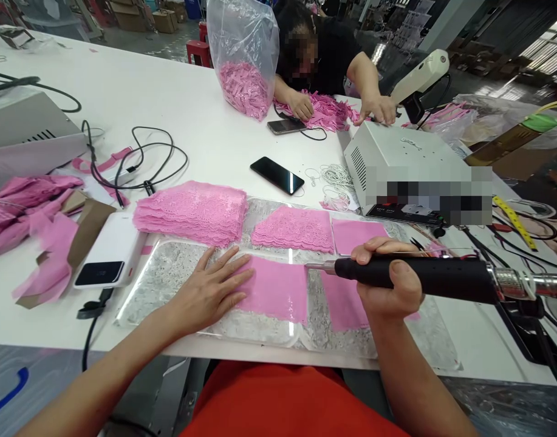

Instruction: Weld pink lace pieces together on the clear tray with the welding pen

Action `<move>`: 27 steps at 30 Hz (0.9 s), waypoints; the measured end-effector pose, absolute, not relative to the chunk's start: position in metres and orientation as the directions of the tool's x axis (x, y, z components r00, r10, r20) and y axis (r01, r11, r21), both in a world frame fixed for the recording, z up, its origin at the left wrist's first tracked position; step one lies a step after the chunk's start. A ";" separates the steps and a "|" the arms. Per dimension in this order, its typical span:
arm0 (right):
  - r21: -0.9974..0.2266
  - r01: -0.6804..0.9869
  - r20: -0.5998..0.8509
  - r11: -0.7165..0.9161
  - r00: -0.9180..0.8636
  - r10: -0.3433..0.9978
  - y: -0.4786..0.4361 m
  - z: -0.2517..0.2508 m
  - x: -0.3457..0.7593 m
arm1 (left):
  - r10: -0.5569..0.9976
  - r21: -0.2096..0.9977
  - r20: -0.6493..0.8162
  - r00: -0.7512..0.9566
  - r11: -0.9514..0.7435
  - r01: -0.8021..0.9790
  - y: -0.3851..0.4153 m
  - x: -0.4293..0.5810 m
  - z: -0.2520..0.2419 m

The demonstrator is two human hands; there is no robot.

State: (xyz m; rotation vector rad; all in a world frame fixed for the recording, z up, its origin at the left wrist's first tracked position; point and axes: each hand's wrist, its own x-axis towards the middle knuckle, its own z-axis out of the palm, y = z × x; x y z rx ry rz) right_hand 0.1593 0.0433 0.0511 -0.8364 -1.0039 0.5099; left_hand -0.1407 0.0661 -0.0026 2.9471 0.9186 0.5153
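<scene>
My left hand lies flat with its fingers spread on the left edge of a pink fabric piece. That piece rests on a clear plastic-covered, speckled board. My right hand is wrapped round a black handpiece with a slim metal tip. The tip meets the upper right corner of the pink fabric; whether it presses down, I cannot tell. Another pink piece lies partly under my right hand. Behind are a stack of pink lace pieces, a smaller lace piece and a plain pink piece.
A grey control box stands at the right, with cables nearby. A white power bank lies left of the board. A black phone lies behind the lace. Across the table, a person handles pink strips beside a plastic bag.
</scene>
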 end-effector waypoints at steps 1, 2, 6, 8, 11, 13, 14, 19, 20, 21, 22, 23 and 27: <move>-0.807 -0.002 0.525 0.591 0.455 0.719 0.043 0.051 0.160 | 0.556 0.108 0.305 0.773 -0.827 0.552 0.066 -0.141 -0.003; -0.808 -0.001 0.526 0.589 0.448 0.723 0.043 0.051 0.160 | 0.557 0.107 0.302 0.774 -0.826 0.553 0.066 -0.141 -0.003; -0.804 0.008 0.533 0.595 0.455 0.713 0.043 0.051 0.160 | 0.566 0.116 0.290 0.772 -0.821 0.558 0.065 -0.141 -0.002; -0.801 0.008 0.530 0.599 0.475 0.703 0.044 0.052 0.159 | 0.571 0.122 0.284 0.770 -0.818 0.561 0.065 -0.141 -0.002; -0.799 -0.019 0.517 0.601 0.490 0.702 0.046 0.054 0.155 | 0.568 0.120 0.291 0.770 -0.820 0.560 0.064 -0.141 -0.002; -0.794 -0.045 0.512 0.606 0.488 0.707 0.047 0.055 0.150 | 0.564 0.118 0.303 0.768 -0.822 0.557 0.064 -0.141 -0.003; -0.794 -0.055 0.510 0.606 0.483 0.712 0.047 0.055 0.148 | 0.563 0.118 0.309 0.767 -0.823 0.556 0.064 -0.142 -0.003; -0.823 -0.090 0.473 0.561 0.436 0.765 0.043 0.051 0.138 | 0.558 0.119 0.326 0.763 -0.825 0.553 0.062 -0.141 -0.003; -0.825 -0.091 0.470 0.557 0.436 0.768 0.042 0.051 0.137 | 0.558 0.122 0.329 0.762 -0.825 0.552 0.061 -0.141 -0.003; -0.825 -0.090 0.470 0.559 0.440 0.765 0.041 0.050 0.136 | 0.559 0.127 0.331 0.761 -0.825 0.551 0.061 -0.141 -0.003; -0.822 -0.087 0.473 0.563 0.447 0.759 0.040 0.050 0.136 | 0.559 0.132 0.332 0.759 -0.825 0.550 0.061 -0.141 -0.003; -0.819 -0.085 0.477 0.568 0.451 0.754 0.039 0.050 0.136 | 0.560 0.136 0.333 0.758 -0.824 0.549 0.061 -0.140 -0.003; -0.819 -0.092 0.477 0.567 0.440 0.761 0.039 0.050 0.135 | 0.565 0.153 0.339 0.753 -0.822 0.548 0.060 -0.140 -0.003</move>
